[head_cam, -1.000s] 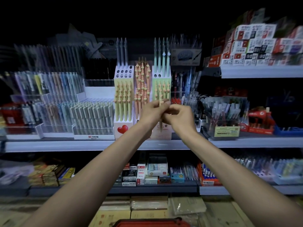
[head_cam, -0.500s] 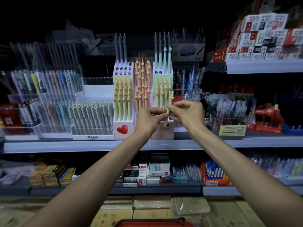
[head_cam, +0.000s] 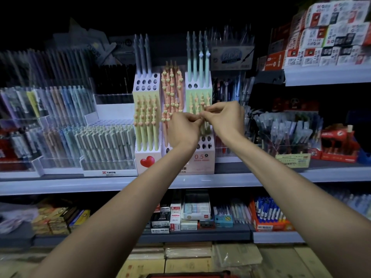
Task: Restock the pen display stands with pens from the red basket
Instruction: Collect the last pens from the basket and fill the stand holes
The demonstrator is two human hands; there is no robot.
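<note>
Pen (head_cam: pixel 203 128): pinched by left hand (head_cam: pixel 184 131) and right hand (head_cam: pixel 225 119), frame centre. Risk: missing a stand (head_cam: pixel 205 159) hole could topple neighbouring pens (head_cam: pixel 197 100).

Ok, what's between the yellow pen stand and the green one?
A peach stand packed with heart-topped pens, between the yellow stand and the green stand, in the head view.

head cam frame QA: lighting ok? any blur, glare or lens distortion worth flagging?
Head view: dim, top of frame nearly black. The left hand and right hand, pinching a pen, are fairly sharp, as are the pastel pen stands. The clear pen racks at left are smeared. The shelf edge bows, wide-angle distortion. No strong glare.
</note>
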